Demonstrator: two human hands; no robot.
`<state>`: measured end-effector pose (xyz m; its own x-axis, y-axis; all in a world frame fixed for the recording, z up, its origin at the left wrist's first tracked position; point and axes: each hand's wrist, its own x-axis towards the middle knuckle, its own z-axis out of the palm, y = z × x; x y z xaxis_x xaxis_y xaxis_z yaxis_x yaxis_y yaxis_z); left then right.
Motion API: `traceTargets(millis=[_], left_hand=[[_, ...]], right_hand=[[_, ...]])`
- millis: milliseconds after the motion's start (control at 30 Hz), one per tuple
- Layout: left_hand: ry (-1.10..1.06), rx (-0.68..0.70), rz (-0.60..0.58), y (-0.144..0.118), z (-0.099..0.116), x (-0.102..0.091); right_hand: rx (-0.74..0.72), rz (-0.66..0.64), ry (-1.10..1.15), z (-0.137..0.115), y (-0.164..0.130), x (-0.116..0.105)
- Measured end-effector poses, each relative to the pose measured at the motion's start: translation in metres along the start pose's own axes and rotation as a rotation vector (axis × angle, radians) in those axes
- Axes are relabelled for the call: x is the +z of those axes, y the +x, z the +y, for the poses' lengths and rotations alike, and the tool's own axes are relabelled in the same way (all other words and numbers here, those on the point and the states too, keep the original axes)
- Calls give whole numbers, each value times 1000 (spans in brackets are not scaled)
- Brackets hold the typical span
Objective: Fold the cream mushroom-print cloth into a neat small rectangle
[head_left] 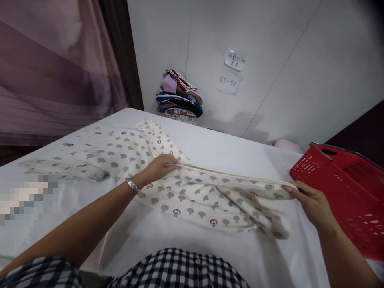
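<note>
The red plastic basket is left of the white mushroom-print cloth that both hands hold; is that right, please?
The side is wrong: in the head view, the red plastic basket is right of the white cloth that the left hand and right hand hold.

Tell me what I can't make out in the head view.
All in the head view:
Mushroom-print cloth, underside: hidden by its upper layers.
Right hand, palm side: hidden by the hand itself.
Red basket, right end: cut off by the picture edge.
Pink thing, lower part: hidden behind the table.
Upper note, writing: too blurred to read surely.
</note>
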<state>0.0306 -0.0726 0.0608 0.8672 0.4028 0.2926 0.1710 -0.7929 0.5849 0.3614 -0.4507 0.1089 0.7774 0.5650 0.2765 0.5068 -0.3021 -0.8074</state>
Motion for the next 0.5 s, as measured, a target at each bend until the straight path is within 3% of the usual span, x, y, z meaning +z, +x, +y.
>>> traceTargets(millis=[133,267,400,500], left_hand=[[-14,-27,171,30,13,-13],[135,153,254,63,43,-39],[338,184,260,87,69,-60],[377,180,321,97,79,-62]], right_hand=[[-8,144,64,-15,36,-14],[-168,429,155,-50,68,-33],[-80,276,37,-80,84,-48],[-146,423,101,-93,91,-60]])
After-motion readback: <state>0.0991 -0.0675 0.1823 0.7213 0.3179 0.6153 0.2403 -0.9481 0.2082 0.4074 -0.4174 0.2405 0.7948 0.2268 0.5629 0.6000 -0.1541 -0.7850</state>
